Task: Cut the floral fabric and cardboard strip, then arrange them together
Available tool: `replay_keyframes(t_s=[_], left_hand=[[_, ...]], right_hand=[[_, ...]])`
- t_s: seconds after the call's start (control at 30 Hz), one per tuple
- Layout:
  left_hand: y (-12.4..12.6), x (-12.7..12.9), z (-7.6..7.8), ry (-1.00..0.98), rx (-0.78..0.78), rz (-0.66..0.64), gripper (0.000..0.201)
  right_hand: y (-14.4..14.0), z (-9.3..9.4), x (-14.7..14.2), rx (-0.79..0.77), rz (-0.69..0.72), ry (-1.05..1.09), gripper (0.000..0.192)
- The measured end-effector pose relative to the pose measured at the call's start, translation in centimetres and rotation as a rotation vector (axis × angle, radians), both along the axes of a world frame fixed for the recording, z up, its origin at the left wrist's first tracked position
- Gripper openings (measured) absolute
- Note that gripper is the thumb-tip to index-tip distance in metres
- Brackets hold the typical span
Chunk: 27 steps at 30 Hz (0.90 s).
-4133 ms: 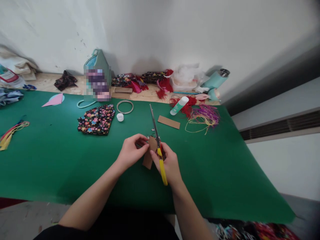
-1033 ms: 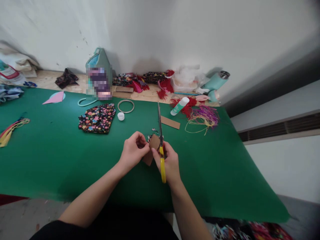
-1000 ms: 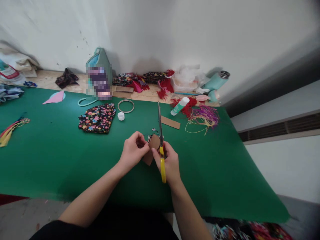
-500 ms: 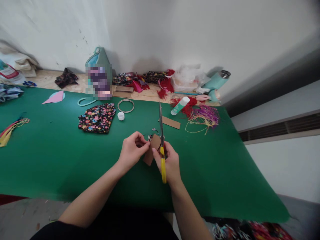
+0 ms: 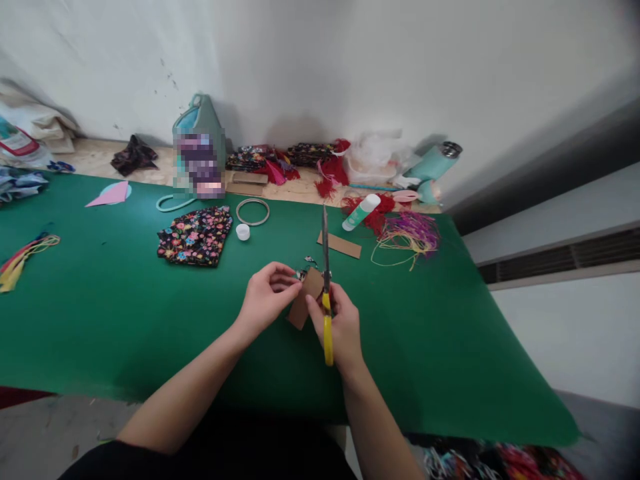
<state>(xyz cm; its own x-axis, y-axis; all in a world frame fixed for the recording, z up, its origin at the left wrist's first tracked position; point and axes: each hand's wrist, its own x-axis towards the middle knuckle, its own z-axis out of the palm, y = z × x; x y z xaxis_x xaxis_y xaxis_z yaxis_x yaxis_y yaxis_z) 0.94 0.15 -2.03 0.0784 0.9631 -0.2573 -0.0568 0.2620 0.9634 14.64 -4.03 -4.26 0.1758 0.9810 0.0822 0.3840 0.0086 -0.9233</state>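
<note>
A small brown cardboard piece (image 5: 306,303) is held at a tilt between my hands, with dark patterned fabric showing at its edges. My left hand (image 5: 270,293) pinches the fabric at the upper left edge of the cardboard. On the other side, my right hand (image 5: 341,323) grips the cardboard with its thumb on the face. The same hand carries yellow-handled scissors (image 5: 327,303), blades pointing away from me and looking closed. Small fabric scraps (image 5: 311,260) lie just beyond the cardboard.
Folded floral fabric (image 5: 195,237), a white cap (image 5: 243,232) and a ring (image 5: 253,212) lie left of centre. Right of centre are a cardboard strip (image 5: 340,245), a glue stick (image 5: 361,212) and purple and yellow threads (image 5: 410,233). A bottle (image 5: 435,162) lies behind the green tabletop (image 5: 190,320).
Almost nothing differs. The left fingers have spread slightly while thumb and fingertip stay at the cardboard's edge; the whole view has shifted a little.
</note>
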Motion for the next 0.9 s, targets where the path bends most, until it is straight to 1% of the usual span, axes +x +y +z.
replay_keyframes(t_s=[0.1,0.27,0.37,0.57,0.73,0.9], left_hand=[[-0.01,-0.01,-0.13,0.003,0.015,0.004,0.018],[-0.14,0.08,-0.34,0.065,0.084,0.024,0.016],[-0.12,0.12,-0.2,0.062,0.071,0.021,0.014],[-0.18,0.1,-0.14,0.06,0.05,-0.031,0.017],[-0.24,0.04,-0.41,0.05,0.048,-0.025,0.018],[-0.14,0.02,-0.03,0.039,0.004,-0.033,0.022]], right_hand=[[-0.05,0.18,-0.05,0.005,0.022,0.007,0.019],[-0.15,0.19,-0.13,0.016,0.035,0.004,0.019],[-0.18,0.11,-0.09,0.022,0.03,0.008,0.017],[0.0,0.19,-0.03,0.01,-0.003,0.008,0.018],[-0.09,0.05,-0.03,0.018,0.003,0.0,0.02],[-0.12,-0.16,-0.04,0.005,-0.009,0.029,0.02]])
